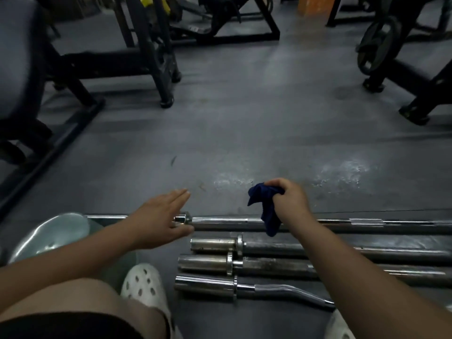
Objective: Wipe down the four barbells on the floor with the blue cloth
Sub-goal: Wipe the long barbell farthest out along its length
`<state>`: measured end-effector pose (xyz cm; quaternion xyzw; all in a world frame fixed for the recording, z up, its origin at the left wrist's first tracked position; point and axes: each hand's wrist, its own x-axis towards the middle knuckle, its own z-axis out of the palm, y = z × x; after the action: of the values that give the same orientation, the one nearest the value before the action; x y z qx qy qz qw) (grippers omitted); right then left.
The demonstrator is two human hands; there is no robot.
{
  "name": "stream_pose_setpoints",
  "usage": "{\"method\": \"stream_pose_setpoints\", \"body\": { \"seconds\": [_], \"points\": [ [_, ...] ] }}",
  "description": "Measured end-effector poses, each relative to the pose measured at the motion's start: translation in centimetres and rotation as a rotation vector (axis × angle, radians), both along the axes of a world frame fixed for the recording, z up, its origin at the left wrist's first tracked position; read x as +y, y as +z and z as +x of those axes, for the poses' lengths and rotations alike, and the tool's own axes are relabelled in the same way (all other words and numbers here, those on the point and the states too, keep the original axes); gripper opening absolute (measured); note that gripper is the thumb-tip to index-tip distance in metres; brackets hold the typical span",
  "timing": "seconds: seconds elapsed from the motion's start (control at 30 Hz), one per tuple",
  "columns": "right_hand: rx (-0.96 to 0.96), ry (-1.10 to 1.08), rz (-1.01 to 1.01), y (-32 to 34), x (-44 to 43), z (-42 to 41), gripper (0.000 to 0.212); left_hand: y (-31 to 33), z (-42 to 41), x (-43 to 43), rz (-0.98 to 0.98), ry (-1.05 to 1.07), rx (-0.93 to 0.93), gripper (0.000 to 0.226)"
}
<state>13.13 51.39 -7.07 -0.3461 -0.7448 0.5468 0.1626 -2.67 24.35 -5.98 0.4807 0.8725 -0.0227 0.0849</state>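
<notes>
Where the dark grey floor (244, 133) is nearest, a white shoe with holes (144, 285) stands on it. To its right, four barbells lie side by side. The curved bar (281, 288) is the closest, then the second bar (269, 265) and the third bar (281, 248), both dull, and last the long bar (220, 222).

The left hand (159, 218) is flat, its fingers (178, 195) straight and together, and it is over the collar of the long bar; I cannot tell if it touches.

The right hand (291, 199) is clenched round the blue cloth (265, 204). The cloth bulges out to the left of the curled fingers and hangs below them, down onto the long bar.

Beyond the fingers the floor has whitish scuffs (342, 170). Farther away stand black gym machines (151, 57) and a weight plate (376, 45).
</notes>
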Motion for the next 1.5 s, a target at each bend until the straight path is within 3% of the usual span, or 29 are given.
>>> {"method": "stream_pose_setpoints", "body": {
  "seconds": [0.2, 0.47, 0.73, 0.83, 0.9, 0.97, 1.07, 1.17, 1.33, 1.5],
  "points": [
    [-0.126, 0.045, -0.041, -5.6, -1.9, -5.4, 0.046, -6.6, -5.5, -2.4, -0.040, 0.088, -0.080, 0.109],
    [-0.260, -0.007, -0.072, -14.5, -0.3, -10.2, 0.041, -16.1, -8.7, -1.3, -0.073, -0.035, -0.222, 0.105],
    [-0.719, 0.157, 0.309, -21.4, -3.0, -12.6, 0.037, -21.4, -11.1, 2.1, -0.067, -0.057, -0.313, 0.104],
    [-0.638, 0.356, 0.436, -22.3, -9.1, -15.7, 0.056, -22.8, -10.9, 2.6, -0.064, -0.043, -0.294, 0.101],
    [-0.568, 0.537, 0.406, -22.2, -11.6, -17.1, 0.071, -23.2, -10.7, 2.4, -0.048, -0.051, -0.266, 0.097],
    [-0.510, 0.658, 0.460, -22.1, -10.7, -16.6, 0.071, -23.5, -10.4, 2.0, -0.047, -0.048, -0.267, 0.096],
    [-0.575, 0.558, 0.639, -23.1, -4.3, -12.8, 0.057, -23.6, -10.1, 1.5, -0.065, -0.064, -0.243, 0.094],
    [-0.724, 0.385, 0.651, -23.4, -1.1, -10.9, 0.040, -23.5, -10.0, 1.7, -0.101, -0.074, -0.220, 0.090],
    [-0.592, 0.579, 0.546, -23.4, -9.6, -15.2, 0.064, -23.7, -10.0, 1.8, -0.118, -0.084, -0.208, 0.090],
    [-0.630, 0.558, 0.707, -23.3, -2.9, -12.6, 0.059, -24.0, -10.9, 0.8, -0.075, -0.134, -0.222, 0.087]
  ]
}}
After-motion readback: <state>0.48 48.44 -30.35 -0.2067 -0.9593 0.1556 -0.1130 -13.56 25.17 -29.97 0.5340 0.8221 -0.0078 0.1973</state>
